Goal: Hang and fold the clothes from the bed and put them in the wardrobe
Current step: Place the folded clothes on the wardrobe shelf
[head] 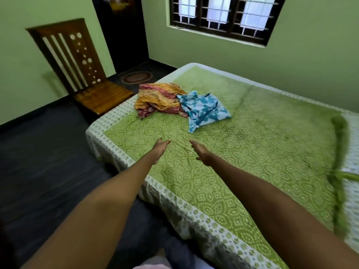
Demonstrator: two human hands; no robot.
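Note:
Two crumpled garments lie near the far left corner of the bed (252, 148), which has a green patterned sheet. One is an orange and red printed cloth (157, 99); touching its right side is a blue and white printed cloth (204, 109). Both my arms stretch forward over the bed. My left hand (160, 150) and my right hand (201, 153) hover side by side with straight fingers, holding nothing, a short way in front of the clothes. No wardrobe is in view.
A wooden chair (81, 66) stands by the bed's left corner against the green wall. A dark doorway (122, 30) with an oval mat (137, 77) is behind it. A barred window (223, 16) sits above the bed. The floor is dark.

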